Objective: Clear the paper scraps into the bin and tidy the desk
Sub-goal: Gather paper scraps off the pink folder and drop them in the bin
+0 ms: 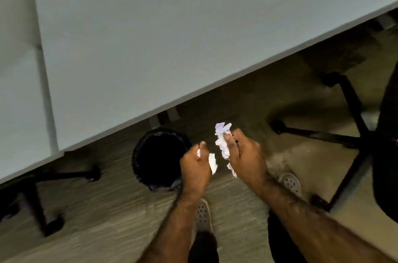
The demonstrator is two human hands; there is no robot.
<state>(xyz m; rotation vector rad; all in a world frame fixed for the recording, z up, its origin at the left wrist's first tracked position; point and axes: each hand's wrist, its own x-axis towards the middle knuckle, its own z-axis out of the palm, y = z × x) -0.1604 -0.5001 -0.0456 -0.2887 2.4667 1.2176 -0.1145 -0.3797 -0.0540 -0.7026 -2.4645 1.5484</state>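
Observation:
A round black bin (158, 158) with a dark liner stands on the floor just below the desk edge. My left hand (195, 168) hovers at the bin's right rim, shut on a few white paper scraps (212, 162). Just to the right, my right hand (245, 156) is shut on a bigger bunch of white paper scraps (223, 142), some sticking out above the fingers and some hanging below. Both hands are above the floor, a little right of the bin's opening. The pale grey desk (150, 47) fills the upper part of the view.
A black office chair base (353, 133) with castors stands at the right, its seat at the far right edge. Another chair base (43, 193) is at the lower left. My two feet in grey perforated shoes (202, 215) stand on the carpet below the hands.

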